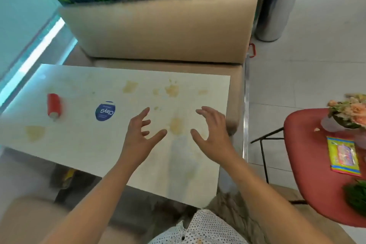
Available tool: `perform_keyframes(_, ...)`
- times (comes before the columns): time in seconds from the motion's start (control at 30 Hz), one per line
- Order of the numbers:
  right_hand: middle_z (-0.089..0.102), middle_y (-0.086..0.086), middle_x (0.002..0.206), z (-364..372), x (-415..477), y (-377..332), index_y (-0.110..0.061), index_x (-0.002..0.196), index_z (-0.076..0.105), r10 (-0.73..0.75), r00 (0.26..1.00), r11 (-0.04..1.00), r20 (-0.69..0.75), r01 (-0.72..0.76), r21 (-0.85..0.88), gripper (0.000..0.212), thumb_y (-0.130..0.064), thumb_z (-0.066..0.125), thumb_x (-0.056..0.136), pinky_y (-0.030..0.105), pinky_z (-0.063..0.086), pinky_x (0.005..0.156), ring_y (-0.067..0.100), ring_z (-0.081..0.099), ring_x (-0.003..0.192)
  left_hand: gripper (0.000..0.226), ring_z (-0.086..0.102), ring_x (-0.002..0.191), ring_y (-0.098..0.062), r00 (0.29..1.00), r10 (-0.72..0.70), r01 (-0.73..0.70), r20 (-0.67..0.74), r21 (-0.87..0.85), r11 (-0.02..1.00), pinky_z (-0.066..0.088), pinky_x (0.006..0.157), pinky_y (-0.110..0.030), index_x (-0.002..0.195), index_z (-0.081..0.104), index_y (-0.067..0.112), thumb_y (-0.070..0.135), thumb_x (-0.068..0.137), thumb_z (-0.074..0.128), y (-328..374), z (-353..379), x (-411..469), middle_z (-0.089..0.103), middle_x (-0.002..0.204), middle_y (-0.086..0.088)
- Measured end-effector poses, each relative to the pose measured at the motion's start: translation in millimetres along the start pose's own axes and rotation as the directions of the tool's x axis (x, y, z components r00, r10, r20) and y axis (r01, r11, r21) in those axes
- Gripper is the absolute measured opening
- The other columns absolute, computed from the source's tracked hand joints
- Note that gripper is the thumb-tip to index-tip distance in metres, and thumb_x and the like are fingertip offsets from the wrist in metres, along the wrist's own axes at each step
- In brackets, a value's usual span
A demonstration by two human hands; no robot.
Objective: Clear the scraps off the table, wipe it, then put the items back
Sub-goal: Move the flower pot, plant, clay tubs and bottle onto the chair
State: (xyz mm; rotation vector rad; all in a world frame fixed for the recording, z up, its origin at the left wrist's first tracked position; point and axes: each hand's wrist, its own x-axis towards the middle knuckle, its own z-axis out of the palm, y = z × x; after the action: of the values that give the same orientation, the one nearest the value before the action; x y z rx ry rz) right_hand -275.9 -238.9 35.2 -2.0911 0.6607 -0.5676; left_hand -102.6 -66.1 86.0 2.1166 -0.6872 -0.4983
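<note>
A white rectangular table [83,144] carries several yellowish stains, one of them [176,126] between my hands. My left hand [141,130] and my right hand [213,127] hover over the table's right half, fingers spread and loosely bent, holding nothing. A red bottle [53,106] lies on its side at the table's left. A blue round sticker [105,110] with white lettering lies flat near the middle.
A beige sofa [162,31] stands behind the table, with green plants above it. A red chair [309,166] on the right holds a flower arrangement [350,111], a colourful packet [343,157] and some greenery. A metal bin [277,4] stands at the back right.
</note>
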Motion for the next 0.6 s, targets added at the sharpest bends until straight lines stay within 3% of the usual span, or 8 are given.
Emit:
perform_keyframes(0.17, 0.034, -0.011, 0.153, 73, 29, -53, -0.029, 0.146, 0.043, -0.069, 0.995, 0.997, 0.073, 0.067, 0.034, 0.059, -0.037, 0.067, 0.093, 0.02, 0.022, 0.115, 0.009, 0.023, 0.144, 0.09, 0.054, 0.127, -0.004, 0.993, -0.065, 0.061, -0.102, -0.041, 0.997, 0.049, 0.099, -0.026, 0.153, 0.038, 0.039, 0.05, 0.075, 0.082, -62, -89, 4, 0.042, 0.149, 0.015)
perform_keyframes(0.3, 0.035, -0.013, 0.153, 135, 48, -90, -0.033, 0.146, 0.042, -0.029, 0.999, 0.997, 0.044, 0.026, 0.066, 0.059, -0.037, 0.068, 0.093, 0.03, 0.029, 0.116, 0.009, 0.026, 0.144, 0.091, 0.053, 0.126, -0.006, 0.994, -0.069, 0.07, -0.089, 0.006, 0.998, 0.047, 0.096, -0.023, 0.152, 0.038, 0.039, 0.056, 0.073, 0.08, -106, -155, 18, 0.038, 0.144, 0.019)
perform_keyframes(0.6, 0.035, -0.016, 0.151, 213, 81, -157, -0.037, 0.146, 0.04, -0.038, 0.997, 0.997, 0.074, 0.034, 0.064, 0.058, -0.038, 0.067, 0.095, 0.028, 0.028, 0.113, 0.005, 0.026, 0.142, 0.091, 0.054, 0.127, -0.01, 0.989, -0.056, 0.059, -0.138, 0.014, 0.998, 0.051, 0.103, -0.033, 0.152, 0.039, 0.042, 0.057, 0.072, 0.081, -155, -255, 39, 0.041, 0.151, 0.011)
